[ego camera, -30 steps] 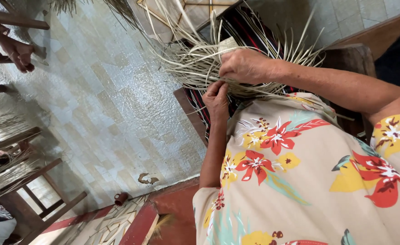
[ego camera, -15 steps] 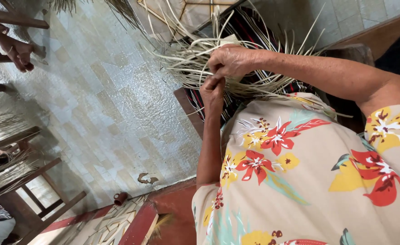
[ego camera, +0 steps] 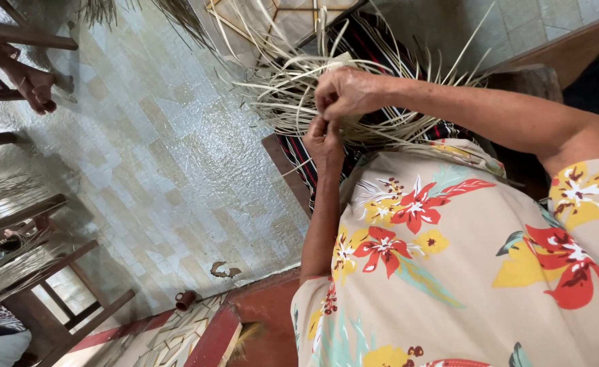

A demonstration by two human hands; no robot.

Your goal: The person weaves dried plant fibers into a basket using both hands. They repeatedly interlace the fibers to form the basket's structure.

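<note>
Head view: floral shirt [ego camera: 449, 272] fills 4–5 o'clock. Pale tiled floor [ego camera: 143, 170] takes 9 o'clock, wooden chair frame [ego camera: 48, 299] at 8 o'clock. Bundle of pale straw strands [ego camera: 293, 95], partly woven, fans out at 12 o'clock over dark striped cloth [ego camera: 361, 41]. Right hand [ego camera: 347, 92] sits on the bundle, fingers curled tight, pinching strands. Left hand [ego camera: 323, 143] just below, touching it, fingertips closed on a strand. Another person's hand [ego camera: 34, 85] at 10 o'clock. Small brown cup [ego camera: 186, 300] at 7 o'clock.
</note>
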